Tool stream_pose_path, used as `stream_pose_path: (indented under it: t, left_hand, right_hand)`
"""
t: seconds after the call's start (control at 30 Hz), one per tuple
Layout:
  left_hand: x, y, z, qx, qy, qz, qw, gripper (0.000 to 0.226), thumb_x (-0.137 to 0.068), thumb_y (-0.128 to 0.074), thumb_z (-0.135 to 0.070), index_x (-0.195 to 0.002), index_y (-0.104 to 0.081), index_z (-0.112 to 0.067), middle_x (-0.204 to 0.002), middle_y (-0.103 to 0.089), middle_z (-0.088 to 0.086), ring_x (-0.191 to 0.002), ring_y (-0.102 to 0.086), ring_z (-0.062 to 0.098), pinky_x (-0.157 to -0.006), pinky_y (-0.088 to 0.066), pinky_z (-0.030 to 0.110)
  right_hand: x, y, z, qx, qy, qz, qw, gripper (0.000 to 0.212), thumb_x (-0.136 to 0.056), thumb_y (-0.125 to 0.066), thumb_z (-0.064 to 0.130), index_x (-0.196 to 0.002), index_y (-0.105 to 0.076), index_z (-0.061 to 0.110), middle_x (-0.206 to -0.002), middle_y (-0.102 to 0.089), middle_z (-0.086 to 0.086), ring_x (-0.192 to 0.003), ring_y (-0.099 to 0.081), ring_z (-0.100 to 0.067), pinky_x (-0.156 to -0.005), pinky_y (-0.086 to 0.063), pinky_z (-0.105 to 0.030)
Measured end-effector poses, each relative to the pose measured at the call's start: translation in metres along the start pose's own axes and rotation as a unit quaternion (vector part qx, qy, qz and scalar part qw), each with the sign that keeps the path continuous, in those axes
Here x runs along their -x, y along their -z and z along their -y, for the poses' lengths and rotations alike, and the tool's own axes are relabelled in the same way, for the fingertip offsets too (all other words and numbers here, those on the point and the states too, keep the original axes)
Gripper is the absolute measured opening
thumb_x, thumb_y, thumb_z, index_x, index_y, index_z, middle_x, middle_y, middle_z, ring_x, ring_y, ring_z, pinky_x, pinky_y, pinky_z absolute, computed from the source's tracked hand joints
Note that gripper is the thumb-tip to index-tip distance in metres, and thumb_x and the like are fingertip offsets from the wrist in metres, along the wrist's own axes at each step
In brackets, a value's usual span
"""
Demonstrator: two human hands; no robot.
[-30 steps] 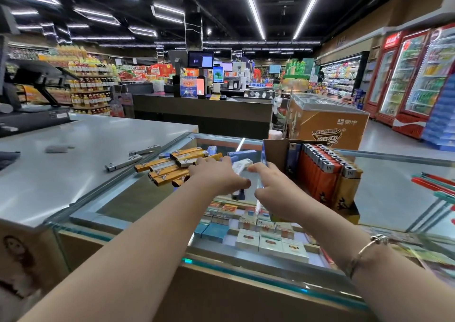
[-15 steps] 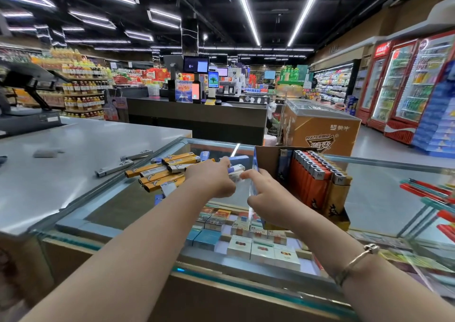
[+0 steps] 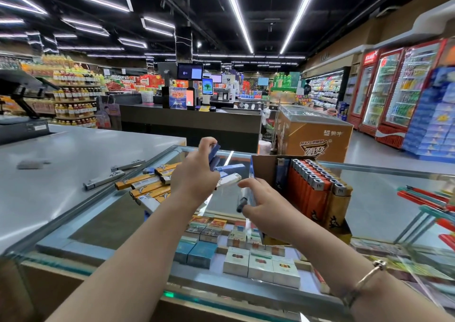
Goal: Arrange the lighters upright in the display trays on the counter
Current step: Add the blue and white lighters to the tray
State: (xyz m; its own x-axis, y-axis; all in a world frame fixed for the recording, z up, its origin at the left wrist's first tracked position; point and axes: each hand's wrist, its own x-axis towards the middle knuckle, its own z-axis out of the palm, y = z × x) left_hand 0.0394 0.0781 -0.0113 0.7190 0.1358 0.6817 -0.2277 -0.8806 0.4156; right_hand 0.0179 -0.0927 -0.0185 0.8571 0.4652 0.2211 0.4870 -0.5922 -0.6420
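We see the left hand point(image 3: 194, 174) gripping blue lighters point(image 3: 213, 155), raised above the loose lighters point(image 3: 147, 183) lying flat on the glass counter point(image 3: 384, 198). The right hand point(image 3: 264, 211) pinches a dark lighter point(image 3: 242, 202), w/ the display tray point(image 3: 317, 188) of upright lighters just to its right.

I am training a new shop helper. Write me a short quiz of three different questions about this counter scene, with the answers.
1. True or false: the orange lighters in the brown cardboard display tray stand upright.
2. Which hand grips dark blue lighters? A) left hand B) right hand
3. Fill in: the loose yellow lighters lie flat on the ____ counter top.

Key: 1 true; 2 A; 3 glass
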Motion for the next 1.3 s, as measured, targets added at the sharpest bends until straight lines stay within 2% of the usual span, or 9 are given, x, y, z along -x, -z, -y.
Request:
stream_pose_path:
  t: [0.13, 0.23, 0.33, 0.53, 0.63, 0.8, 0.93, 1.1, 1.3]
  left_hand:
    - [-0.003, 0.01, -0.005, 0.243, 0.049, 0.008, 0.969, 0.054, -0.08, -0.06, -0.002, -0.119, -0.037, -0.031, -0.091, -0.047, 0.001, -0.075, -0.053, 0.023, -0.062, -0.049, 0.032]
    - [-0.005, 0.025, -0.013, 0.485, 0.134, 0.034, 0.864, 0.052, -0.08, -0.059, 0.006, -0.11, -0.045, -0.034, -0.097, -0.052, 0.005, -0.076, -0.058, 0.017, -0.056, -0.051, 0.019]
    - [-0.005, 0.033, -0.027, 0.617, 0.174, 0.074, 0.764, 0.045, -0.082, -0.059, 0.003, -0.111, -0.046, -0.028, -0.097, -0.057, 0.01, -0.07, -0.063, 0.016, -0.057, -0.053, 0.026]
    - [-0.01, 0.016, -0.07, 0.764, 0.266, 0.063, 0.585, 0.04, -0.086, -0.057, -0.003, -0.121, -0.044, -0.015, -0.1, -0.053, 0.011, -0.072, -0.062, 0.017, -0.056, -0.054, 0.029]
    - [-0.005, 0.005, -0.072, 0.749, 0.272, 0.068, 0.6, 0.055, -0.084, -0.062, -0.011, -0.133, -0.036, -0.008, -0.085, -0.052, 0.006, -0.068, -0.057, 0.016, -0.053, -0.052, 0.028]
    - [0.003, 0.005, -0.074, 0.72, 0.226, 0.077, 0.652, 0.052, -0.079, -0.068, -0.026, -0.122, -0.041, -0.012, -0.077, -0.049, 0.005, -0.056, -0.061, 0.015, -0.05, -0.05, 0.029]
    - [0.002, 0.011, -0.073, 0.742, 0.185, 0.146, 0.628, 0.047, -0.076, -0.059, -0.041, -0.103, -0.037, -0.01, -0.073, -0.042, 0.009, -0.048, -0.057, 0.014, -0.045, -0.048, 0.026]
    - [0.003, 0.008, -0.072, 0.709, 0.203, 0.198, 0.645, 0.073, -0.07, -0.063, -0.043, -0.128, -0.039, -0.005, -0.079, -0.051, 0.008, -0.055, -0.049, 0.011, -0.045, -0.045, 0.022]
    - [0.001, 0.008, -0.068, 0.738, 0.237, 0.198, 0.6, 0.035, -0.073, -0.067, -0.012, -0.102, -0.048, -0.015, -0.081, -0.049, 0.005, -0.052, -0.047, 0.008, -0.042, -0.042, 0.019]
  right_hand:
    - [0.0, 0.003, 0.0, 0.002, 0.022, -0.046, 0.999, 0.048, -0.089, -0.054, 0.013, -0.134, -0.041, 0.023, -0.14, -0.035, 0.006, -0.1, -0.041, -0.001, -0.067, -0.038, -0.005]
    - [0.002, 0.006, 0.002, 0.013, 0.055, -0.115, 0.992, 0.045, -0.088, -0.057, 0.013, -0.132, -0.046, 0.02, -0.138, -0.038, 0.008, -0.11, -0.033, 0.003, -0.077, -0.03, -0.001]
    - [0.004, 0.011, 0.009, -0.005, 0.1, -0.184, 0.978, 0.035, -0.089, -0.06, 0.02, -0.123, -0.052, 0.019, -0.122, -0.05, 0.006, -0.105, -0.047, -0.003, -0.085, -0.042, -0.011]
    - [0.019, 0.025, 0.023, -0.046, 0.197, -0.242, 0.949, 0.018, -0.084, -0.063, 0.03, -0.1, -0.056, 0.027, -0.071, -0.057, 0.008, -0.062, -0.055, -0.011, -0.059, -0.052, -0.027]
    - [0.022, 0.024, 0.024, 0.035, 0.212, -0.227, 0.95, 0.038, -0.08, -0.07, 0.032, -0.113, -0.057, 0.021, -0.088, -0.057, 0.014, -0.074, -0.056, -0.003, -0.069, -0.051, -0.019]
    - [0.022, 0.023, 0.028, 0.111, 0.229, -0.232, 0.939, 0.038, -0.082, -0.07, 0.022, -0.118, -0.06, 0.014, -0.099, -0.061, -0.001, -0.087, -0.059, -0.015, -0.075, -0.054, -0.034]
    - [0.023, 0.026, 0.029, 0.047, 0.228, -0.258, 0.938, 0.025, -0.085, -0.066, 0.015, -0.11, -0.066, 0.014, -0.092, -0.058, 0.0, -0.075, -0.057, -0.012, -0.067, -0.053, -0.026]
    - [0.019, 0.034, 0.025, -0.076, 0.179, -0.294, 0.936, 0.019, -0.082, -0.065, -0.003, -0.09, -0.069, 0.013, -0.093, -0.056, 0.003, -0.085, -0.055, -0.005, -0.074, -0.049, -0.013]
    - [0.017, 0.051, 0.021, -0.037, 0.176, -0.388, 0.904, 0.026, -0.08, -0.066, -0.005, -0.093, -0.066, 0.017, -0.09, -0.054, 0.008, -0.084, -0.054, 0.003, -0.074, -0.042, -0.005]
